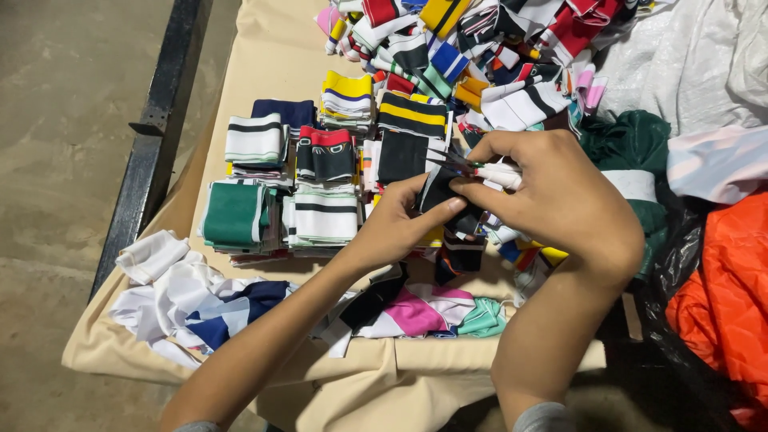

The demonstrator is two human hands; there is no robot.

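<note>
My left hand pinches a small black fabric piece between thumb and fingers, just above the table. My right hand meets it from the right, its fingers closed on the same black piece and on a small white-handled tool, perhaps snips, whose tip points left. Below the hands lie more black and striped pieces. Neat stacks of folded striped rib pieces stand to the left of my hands.
A beige cloth covers the table. A loose heap of coloured striped pieces fills the far side. White, navy and pink scraps lie near the front edge. Orange fabric and green fabric sit right; a black rail runs left.
</note>
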